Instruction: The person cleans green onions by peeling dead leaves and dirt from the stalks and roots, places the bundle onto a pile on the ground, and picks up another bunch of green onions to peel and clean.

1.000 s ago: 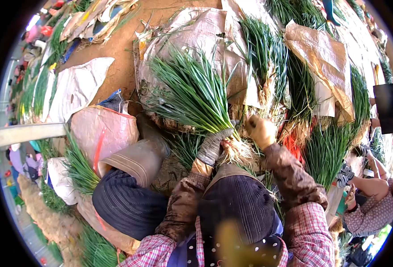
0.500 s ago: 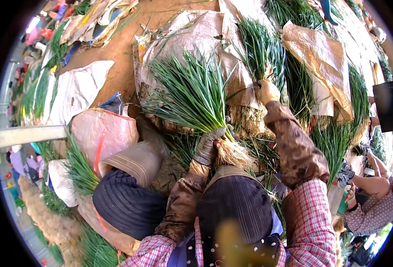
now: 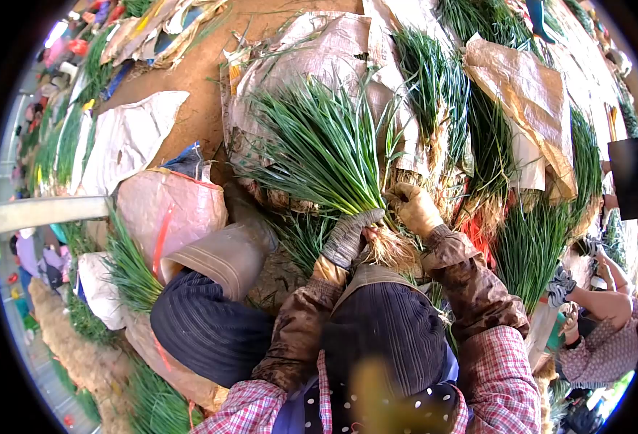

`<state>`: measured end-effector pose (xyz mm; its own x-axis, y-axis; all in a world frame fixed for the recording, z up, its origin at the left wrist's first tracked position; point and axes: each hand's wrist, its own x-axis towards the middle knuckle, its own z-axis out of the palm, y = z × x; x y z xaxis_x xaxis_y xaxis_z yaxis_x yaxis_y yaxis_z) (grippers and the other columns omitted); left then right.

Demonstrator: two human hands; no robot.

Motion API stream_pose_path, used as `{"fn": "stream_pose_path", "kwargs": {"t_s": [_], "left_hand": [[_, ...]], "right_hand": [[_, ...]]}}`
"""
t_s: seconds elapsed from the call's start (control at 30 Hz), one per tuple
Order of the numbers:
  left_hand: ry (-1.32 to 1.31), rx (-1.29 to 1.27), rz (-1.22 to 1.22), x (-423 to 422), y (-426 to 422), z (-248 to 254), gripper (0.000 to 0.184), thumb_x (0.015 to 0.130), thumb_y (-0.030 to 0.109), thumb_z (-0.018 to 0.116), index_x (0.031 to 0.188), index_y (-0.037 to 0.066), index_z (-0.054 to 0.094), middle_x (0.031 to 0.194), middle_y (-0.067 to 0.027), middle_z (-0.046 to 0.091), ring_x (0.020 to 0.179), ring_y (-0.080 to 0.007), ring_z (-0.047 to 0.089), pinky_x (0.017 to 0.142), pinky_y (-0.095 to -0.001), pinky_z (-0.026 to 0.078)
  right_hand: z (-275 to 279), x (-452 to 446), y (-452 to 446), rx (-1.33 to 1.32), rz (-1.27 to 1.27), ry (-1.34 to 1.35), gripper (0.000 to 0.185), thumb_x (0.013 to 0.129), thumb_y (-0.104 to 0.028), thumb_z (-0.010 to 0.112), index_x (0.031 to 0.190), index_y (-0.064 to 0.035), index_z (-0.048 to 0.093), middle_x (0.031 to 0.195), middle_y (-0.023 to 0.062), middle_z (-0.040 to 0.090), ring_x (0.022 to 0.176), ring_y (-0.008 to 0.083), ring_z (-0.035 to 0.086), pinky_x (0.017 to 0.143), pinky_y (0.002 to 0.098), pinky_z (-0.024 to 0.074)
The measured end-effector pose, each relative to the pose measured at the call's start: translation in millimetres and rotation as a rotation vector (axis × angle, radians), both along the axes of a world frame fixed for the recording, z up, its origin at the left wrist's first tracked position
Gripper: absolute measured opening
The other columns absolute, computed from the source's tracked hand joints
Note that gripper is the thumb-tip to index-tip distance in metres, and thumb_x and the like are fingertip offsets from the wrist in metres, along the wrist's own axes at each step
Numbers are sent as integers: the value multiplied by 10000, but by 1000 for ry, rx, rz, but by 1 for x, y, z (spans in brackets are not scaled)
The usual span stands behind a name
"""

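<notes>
My left hand (image 3: 353, 235), in a dark grey glove, is closed round the base of a big bunch of green onions (image 3: 326, 148). Their leaves fan up and to the left, and the pale roots (image 3: 391, 249) stick out below the fist. Just right of the bunch is my right hand (image 3: 414, 208) in a tan glove. Its fingers are curled in a pinch, with a thin green onion stalk (image 3: 389, 155) rising from them beside the bunch. More green onions (image 3: 431, 79) lie behind it on the pile.
Pale woven sacking (image 3: 319, 50) covers part of the pile ahead, and a tan sheet (image 3: 517, 87) lies to its right. A stuffed pink sack (image 3: 170, 213) stands by my left boot (image 3: 221, 253). Another person (image 3: 604, 325) sits at the right. A pale bar (image 3: 51, 213) crosses the left side.
My right hand has come back from the onions on the pile, down and left to beside the held bunch. The left hand and its bunch have shifted slightly right.
</notes>
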<state>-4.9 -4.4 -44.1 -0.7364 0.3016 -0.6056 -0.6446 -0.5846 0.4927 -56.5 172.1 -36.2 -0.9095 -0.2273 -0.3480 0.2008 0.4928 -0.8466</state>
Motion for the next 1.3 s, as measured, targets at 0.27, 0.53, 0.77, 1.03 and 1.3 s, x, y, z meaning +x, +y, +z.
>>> {"fn": "stream_pose_path", "kwargs": {"t_s": [0.27,0.53,0.77,1.03,1.3], "left_hand": [[120,-37,25,-3,1,-14,221,742,142,746,919,34,668,761,-41,655,565,-109,583,490,-224,477],[51,-135,-63,-8,-7,-13,240,726,219,780,819,32,661,682,-56,650,510,-117,582,462,-224,475],[73,-141,-23,-6,-6,-10,237,721,213,773,844,37,674,704,-29,638,538,-104,546,512,-210,457],[55,-33,58,0,-9,-25,186,751,182,754,823,36,664,656,-41,637,502,-119,576,453,-219,473],[75,224,202,-9,4,30,272,773,179,725,952,5,618,814,-86,644,658,-150,616,562,-236,507]], "right_hand": [[-49,-50,19,84,-371,-237,413,875,-426,593,1052,-55,630,942,118,664,761,195,625,690,330,530],[-7,-34,-22,14,-336,-297,274,848,-203,663,1049,-21,625,977,119,658,804,176,612,704,273,514],[-7,-7,-24,-132,-289,-329,428,849,-287,676,1088,60,599,1001,171,664,899,223,623,796,307,488],[12,1,-20,-171,-210,-288,321,854,-192,663,1067,44,622,913,143,682,818,173,622,736,285,482],[-21,1,-1,-595,-663,-586,236,916,-157,551,1058,30,577,956,155,670,811,223,669,667,336,576]]}}
